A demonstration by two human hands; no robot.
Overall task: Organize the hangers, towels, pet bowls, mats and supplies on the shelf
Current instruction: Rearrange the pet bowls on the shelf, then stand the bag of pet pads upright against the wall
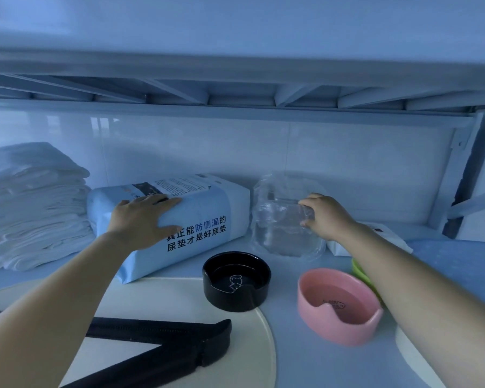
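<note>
A pale blue pack of pet pads point(207, 219) with dark lettering lies at the shelf's back middle. My left hand point(143, 219) lies over its top front edge, fingers on top and thumb down the front face. Just right of the pack stands a clear plastic container point(280, 225); my right hand point(325, 217) pinches its upper right rim. A stack of folded white towels point(31, 205) sits at the far left. In front stand a black pet bowl point(235, 281) and a pink pet bowl point(339, 303). Black hangers point(163, 345) lie on a round cream mat point(263, 345).
A green bowl point(361, 273) peeks from behind my right forearm. A second white pack point(375, 233) and a blue cushion-like item point(459, 264) lie at the right. The upper shelf's frame point(235, 93) hangs low overhead; a shelf post point(457, 163) stands at right.
</note>
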